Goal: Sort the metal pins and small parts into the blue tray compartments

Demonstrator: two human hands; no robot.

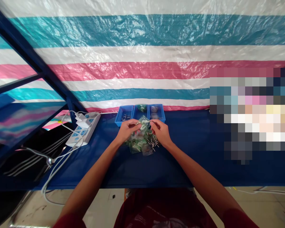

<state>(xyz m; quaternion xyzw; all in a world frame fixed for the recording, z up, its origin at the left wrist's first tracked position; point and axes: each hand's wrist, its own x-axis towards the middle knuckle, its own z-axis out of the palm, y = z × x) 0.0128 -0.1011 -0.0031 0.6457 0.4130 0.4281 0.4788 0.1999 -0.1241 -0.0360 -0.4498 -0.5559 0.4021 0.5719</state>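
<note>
Between my two hands is a small clear plastic bag (143, 121) with a greenish tint. My left hand (127, 129) pinches its left side between thumb and fingers. On the opposite side, my right hand (160, 130) grips the edge with bent fingers. Under the hands lies a pile of similar greenish bags (138, 144), and loose metal pins (154, 141) are scattered at its right. Just beyond stand three blue bins: the left bin (117, 119) holds a few metal pieces, the middle bin (136, 117) a green bag, the right bin (163, 114) small clear bags.
A white power strip (86, 131) with a plugged-in adapter and cables lies on the blue table (192, 152) at left. Dark blue frame posts (51, 87) rise beside it. Striped plastic sheeting (142, 69) hangs behind. A blurred-out area covers the right.
</note>
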